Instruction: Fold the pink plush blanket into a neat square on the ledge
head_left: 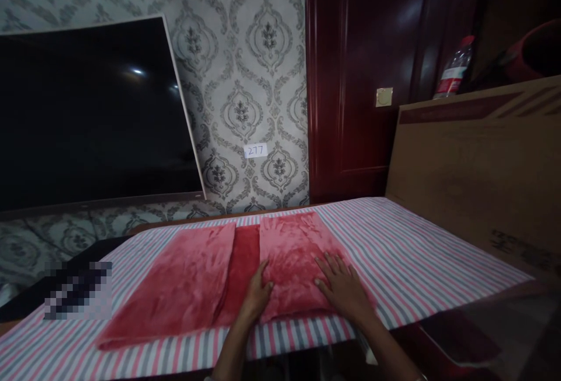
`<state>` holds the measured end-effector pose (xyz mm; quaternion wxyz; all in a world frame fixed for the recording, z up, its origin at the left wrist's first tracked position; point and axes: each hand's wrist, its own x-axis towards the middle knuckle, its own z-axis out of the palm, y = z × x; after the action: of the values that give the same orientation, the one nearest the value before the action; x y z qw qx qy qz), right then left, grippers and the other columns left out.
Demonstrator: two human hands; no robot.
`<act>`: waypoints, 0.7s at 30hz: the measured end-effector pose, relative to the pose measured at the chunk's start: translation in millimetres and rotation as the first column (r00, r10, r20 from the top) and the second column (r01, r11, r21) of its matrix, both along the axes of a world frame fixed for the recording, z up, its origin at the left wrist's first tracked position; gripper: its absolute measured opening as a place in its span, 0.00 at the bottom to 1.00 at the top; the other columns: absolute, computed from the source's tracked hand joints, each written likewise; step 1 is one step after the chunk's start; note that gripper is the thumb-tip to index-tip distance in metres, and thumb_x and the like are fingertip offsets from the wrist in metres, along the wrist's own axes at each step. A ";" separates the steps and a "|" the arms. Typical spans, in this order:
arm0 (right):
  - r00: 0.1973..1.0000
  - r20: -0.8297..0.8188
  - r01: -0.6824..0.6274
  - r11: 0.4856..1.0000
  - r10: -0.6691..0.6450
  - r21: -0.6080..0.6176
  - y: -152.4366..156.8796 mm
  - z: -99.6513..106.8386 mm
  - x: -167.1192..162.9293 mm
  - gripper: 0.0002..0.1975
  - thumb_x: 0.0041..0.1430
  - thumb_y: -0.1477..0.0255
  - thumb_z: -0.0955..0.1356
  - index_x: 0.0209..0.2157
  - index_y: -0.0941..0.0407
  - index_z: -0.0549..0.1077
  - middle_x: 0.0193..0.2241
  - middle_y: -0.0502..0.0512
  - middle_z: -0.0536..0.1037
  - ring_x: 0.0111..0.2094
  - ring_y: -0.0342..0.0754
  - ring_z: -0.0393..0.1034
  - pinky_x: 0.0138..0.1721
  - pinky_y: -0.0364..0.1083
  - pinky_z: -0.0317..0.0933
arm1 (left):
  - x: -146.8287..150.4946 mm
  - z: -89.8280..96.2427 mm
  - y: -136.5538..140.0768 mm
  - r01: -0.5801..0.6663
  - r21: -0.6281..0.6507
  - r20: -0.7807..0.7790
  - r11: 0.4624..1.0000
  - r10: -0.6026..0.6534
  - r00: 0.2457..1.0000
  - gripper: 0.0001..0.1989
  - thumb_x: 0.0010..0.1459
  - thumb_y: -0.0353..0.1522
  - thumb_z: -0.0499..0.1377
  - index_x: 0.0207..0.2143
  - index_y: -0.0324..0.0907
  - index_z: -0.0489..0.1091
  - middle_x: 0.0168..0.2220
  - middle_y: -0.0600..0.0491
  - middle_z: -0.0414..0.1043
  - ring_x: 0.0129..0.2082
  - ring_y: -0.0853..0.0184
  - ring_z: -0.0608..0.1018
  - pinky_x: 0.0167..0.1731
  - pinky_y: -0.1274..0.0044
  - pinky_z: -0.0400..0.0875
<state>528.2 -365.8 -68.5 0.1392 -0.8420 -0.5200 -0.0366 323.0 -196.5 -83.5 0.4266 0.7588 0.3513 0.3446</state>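
A pinkish-red plush cloth (179,279) lies spread on the striped sheet, its left and right sides folded inward. Between the two flaps runs a strip of darker red fabric. My right hand (344,284) rests flat on the right flap (293,264), fingers spread. At that flap's inner edge is my left hand (258,292), its thumb and forefinger apart and touching the fabric. Its other fingers are mostly hidden from view. Neither hand visibly grips anything.
A pink, grey and white striped sheet (394,252) covers the table. Behind stands a large dark television (96,112). A cardboard box (473,170) rises at the right, with a plastic bottle (453,71) on it. A blurred patch (79,290) covers something at left.
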 end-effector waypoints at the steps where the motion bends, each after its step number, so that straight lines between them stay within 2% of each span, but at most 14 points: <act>1: 1.000 0.000 0.001 1.000 -0.001 0.000 0.0 0.0 -0.2 0.31 0.68 0.55 0.59 0.69 0.48 0.55 0.70 0.54 0.49 0.71 0.59 0.41 0.67 0.63 0.41 | 0.2 0.8 -0.3 -0.003 -0.001 -0.002 1.000 0.003 1.000 0.33 0.47 0.27 0.60 0.59 0.34 0.68 0.62 0.40 0.67 0.63 0.57 0.69 0.66 0.65 0.56; 5: 1.000 0.015 0.006 1.000 -0.006 0.004 0.5 -0.4 -1.1 0.30 0.68 0.56 0.59 0.69 0.48 0.56 0.70 0.54 0.49 0.71 0.59 0.41 0.67 0.63 0.42 | 0.1 5.0 -1.5 -0.018 -0.005 0.014 1.000 0.018 1.000 0.32 0.47 0.28 0.61 0.58 0.34 0.69 0.61 0.40 0.69 0.62 0.55 0.70 0.65 0.64 0.58; 8: 1.000 0.018 0.014 1.000 -0.013 -0.010 0.9 -0.6 -1.0 0.30 0.68 0.56 0.59 0.69 0.48 0.56 0.70 0.54 0.49 0.71 0.59 0.41 0.67 0.63 0.41 | -2.7 14.9 -9.0 -0.028 -0.001 -0.035 1.000 0.028 0.999 0.32 0.51 0.30 0.59 0.59 0.29 0.66 0.60 0.36 0.69 0.61 0.53 0.71 0.62 0.63 0.63; 10: 1.000 0.017 0.016 1.000 -0.015 -0.026 1.2 -1.1 -0.3 0.30 0.69 0.56 0.59 0.69 0.47 0.55 0.70 0.52 0.48 0.71 0.59 0.41 0.67 0.63 0.41 | -5.5 26.1 -20.5 -0.092 0.087 -0.130 0.992 0.103 0.986 0.32 0.55 0.31 0.57 0.61 0.28 0.64 0.61 0.34 0.66 0.61 0.52 0.71 0.61 0.62 0.64; 12: 1.000 0.024 0.016 0.999 -0.015 -0.034 1.7 -2.3 0.5 0.30 0.69 0.56 0.58 0.69 0.47 0.54 0.70 0.52 0.48 0.71 0.59 0.41 0.67 0.64 0.42 | -7.8 39.0 -36.3 -0.149 0.271 -0.236 0.951 0.216 0.947 0.31 0.58 0.32 0.55 0.63 0.31 0.62 0.64 0.34 0.62 0.63 0.51 0.69 0.62 0.60 0.62; 13: 0.999 0.032 0.016 0.999 -0.015 -0.032 2.0 -3.1 0.9 0.30 0.69 0.56 0.59 0.69 0.47 0.54 0.70 0.52 0.48 0.71 0.59 0.41 0.67 0.64 0.42 | -8.3 45.0 -44.9 -0.134 0.366 -0.287 0.921 0.249 0.925 0.31 0.59 0.33 0.55 0.64 0.33 0.62 0.66 0.35 0.60 0.64 0.50 0.66 0.63 0.58 0.59; 15: 0.999 0.050 0.019 1.000 -0.018 -0.025 2.5 -4.6 1.7 0.30 0.69 0.57 0.59 0.69 0.47 0.55 0.70 0.52 0.49 0.70 0.59 0.42 0.66 0.64 0.43 | -7.8 54.2 -60.6 -0.003 0.475 -0.408 0.880 0.223 0.885 0.31 0.60 0.34 0.54 0.66 0.40 0.60 0.69 0.41 0.54 0.69 0.51 0.58 0.66 0.57 0.52; 18: 0.998 0.059 0.022 0.999 -0.021 -0.024 2.8 -5.4 2.4 0.30 0.69 0.58 0.59 0.69 0.47 0.54 0.70 0.53 0.50 0.70 0.59 0.43 0.66 0.64 0.44 | -5.3 58.0 -74.6 0.210 0.405 -0.610 0.890 0.092 0.787 0.31 0.62 0.39 0.52 0.68 0.45 0.58 0.72 0.47 0.48 0.72 0.53 0.48 0.68 0.54 0.45; 21: 0.999 0.048 0.015 0.999 -0.013 -0.038 2.6 -4.1 2.3 0.30 0.69 0.57 0.59 0.69 0.48 0.54 0.70 0.54 0.50 0.70 0.59 0.42 0.66 0.64 0.44 | -4.6 54.1 -76.2 0.262 0.314 -0.705 0.912 0.040 0.708 0.30 0.66 0.43 0.47 0.68 0.47 0.56 0.72 0.50 0.45 0.73 0.55 0.45 0.67 0.52 0.44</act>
<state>530.5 -363.2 -72.7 0.1104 -0.8470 -0.5178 -0.0480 318.3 -272.7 -29.4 0.1218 0.9216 0.3622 0.0685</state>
